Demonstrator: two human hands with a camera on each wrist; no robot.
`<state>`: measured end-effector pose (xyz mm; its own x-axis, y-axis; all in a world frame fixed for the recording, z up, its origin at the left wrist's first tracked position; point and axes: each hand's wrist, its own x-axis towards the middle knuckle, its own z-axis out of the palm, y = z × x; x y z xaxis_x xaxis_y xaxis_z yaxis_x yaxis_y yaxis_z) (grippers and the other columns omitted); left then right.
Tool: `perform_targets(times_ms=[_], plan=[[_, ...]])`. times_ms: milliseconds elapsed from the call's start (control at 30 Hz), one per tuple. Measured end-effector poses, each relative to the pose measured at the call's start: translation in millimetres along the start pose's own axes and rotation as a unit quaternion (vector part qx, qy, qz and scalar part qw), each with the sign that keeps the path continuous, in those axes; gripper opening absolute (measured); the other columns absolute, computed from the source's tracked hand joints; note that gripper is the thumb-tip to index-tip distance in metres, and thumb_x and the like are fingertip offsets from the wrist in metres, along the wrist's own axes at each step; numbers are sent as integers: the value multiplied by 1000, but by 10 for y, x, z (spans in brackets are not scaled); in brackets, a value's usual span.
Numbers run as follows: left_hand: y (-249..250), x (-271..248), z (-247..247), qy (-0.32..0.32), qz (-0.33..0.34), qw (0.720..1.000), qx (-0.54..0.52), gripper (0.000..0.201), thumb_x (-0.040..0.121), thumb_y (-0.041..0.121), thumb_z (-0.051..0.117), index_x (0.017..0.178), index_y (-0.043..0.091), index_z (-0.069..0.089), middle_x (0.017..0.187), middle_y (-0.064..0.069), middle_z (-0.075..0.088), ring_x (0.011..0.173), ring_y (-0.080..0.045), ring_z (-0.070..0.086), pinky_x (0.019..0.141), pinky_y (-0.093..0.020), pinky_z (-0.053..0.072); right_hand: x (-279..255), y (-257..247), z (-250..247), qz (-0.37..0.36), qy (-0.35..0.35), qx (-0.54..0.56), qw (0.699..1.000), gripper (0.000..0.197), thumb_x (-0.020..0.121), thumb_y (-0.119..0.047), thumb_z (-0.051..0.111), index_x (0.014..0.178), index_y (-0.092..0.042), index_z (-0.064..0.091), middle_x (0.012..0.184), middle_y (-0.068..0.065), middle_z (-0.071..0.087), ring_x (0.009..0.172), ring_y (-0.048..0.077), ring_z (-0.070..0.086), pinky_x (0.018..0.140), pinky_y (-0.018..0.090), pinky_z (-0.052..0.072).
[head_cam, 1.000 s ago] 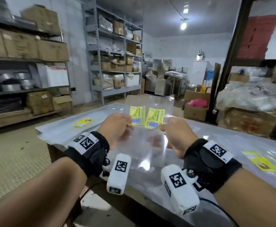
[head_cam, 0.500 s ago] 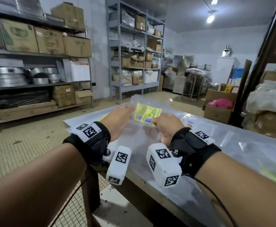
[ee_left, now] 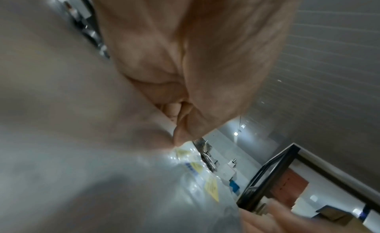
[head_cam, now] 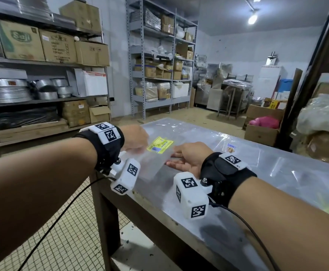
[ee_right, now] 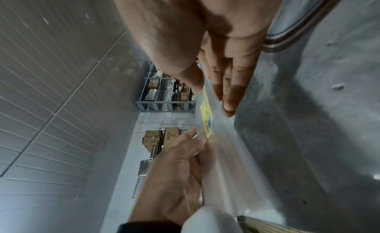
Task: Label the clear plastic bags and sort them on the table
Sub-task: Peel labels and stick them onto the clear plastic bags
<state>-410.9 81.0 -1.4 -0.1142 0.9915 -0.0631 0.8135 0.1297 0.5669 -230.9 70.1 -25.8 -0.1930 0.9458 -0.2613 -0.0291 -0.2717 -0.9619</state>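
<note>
Bag [head_cam: 156,163] in both my hands, held just over the near left corner of the table [head_cam: 277,173]. It is clear and thin, and it has a yellow label [head_cam: 160,147] stuck on it near the top. My left hand [head_cam: 135,140] pinches the left edge of the bag, with the thumb and fingers curled tight on it. My right hand [head_cam: 189,157] is flat and open, with its fingers [ee_right: 230,93] straight under the bag and the thumb lying on top, so it mostly carries the bag. I think the label part is done for this bag, and the step now is to sort it. More clear bags lie flat on the table, and one [head_cam: 238,153] farther right has a white label [head_cam: 229,148]. Next I think I need to lay my bag down flat on its pile. The plastic is slippery and floppy, so I should lower it slowly, then let go with my left hand.
</note>
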Motion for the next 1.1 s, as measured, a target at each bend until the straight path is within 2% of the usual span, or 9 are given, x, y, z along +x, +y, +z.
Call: perform_targets(times_ms=[33,100,167,300,433,633,800,967,1100], plan=[[-8,47,-9,9,3,1000,21,37,96,1,57,132,2,62,128,-17,66,88,-20,62,83,-30,57,-14,-6,3,7,-9,7,1000,12,101,0,49,98,7,58,77,18,70,71,30,69,59,33,62],[5,95,-3,16,8,998,65,36,96,2,57,131,3,63,129,-16,66,94,-23,67,81,-30,57,-49,-26,-24,17,-15,4,1000,7,101,-3,51,105,3,53,106,24,65,90,37,71,68,37,63],[31,114,33,18,12,992,128,37,98,8,54,135,3,61,138,-15,61,120,-28,62,98,-34,52,-106,-47,-80,13,1,-4,1000,4,100,-5,55,101,-1,53,124,24,56,103,40,68,74,39,61],[120,150,92,35,22,983,180,49,101,16,48,150,8,44,156,-10,42,142,-28,42,114,-33,36,-267,-126,-362,-26,30,25,999,2,98,-2,58,99,0,57,118,21,60,100,39,70,67,33,63],[284,124,85,72,47,982,168,55,96,22,53,151,18,42,149,-6,51,132,-27,51,106,-33,44,-561,-221,-823,-75,47,40,995,21,98,-4,59,118,1,57,115,19,65,83,30,75,71,32,63],[1029,-230,335,56,161,983,63,27,95,25,59,123,26,59,111,11,61,90,-8,60,70,-25,48,-1166,-393,-1598,-137,109,2,985,19,100,-10,59,119,-7,60,117,17,68,95,36,72,85,39,61],[1930,-615,958,-4,251,967,-28,18,95,29,65,113,24,65,105,8,67,96,-12,63,85,-31,53,-1642,-472,-2375,-186,165,-29,968,23,98,-7,61,120,-13,60,111,11,70,81,27,72,76,35,61],[2688,-918,1793,-91,277,956,-34,30,91,42,69,116,26,65,114,7,62,95,-9,60,72,-24,47,-2044,-380,-3189,-184,245,-60,950,12,96,-9,62,103,-19,62,96,5,71,69,20,69,68,30,56],[3093,-1021,2299,-146,270,951,28,62,85,55,72,133,18,57,129,2,58,116,-19,58,101,-32,48,-2297,-212,-3808,-159,319,-120,927,13,93,-13,68,104,-17,62,104,8,71,80,24,68,71,32,52]])
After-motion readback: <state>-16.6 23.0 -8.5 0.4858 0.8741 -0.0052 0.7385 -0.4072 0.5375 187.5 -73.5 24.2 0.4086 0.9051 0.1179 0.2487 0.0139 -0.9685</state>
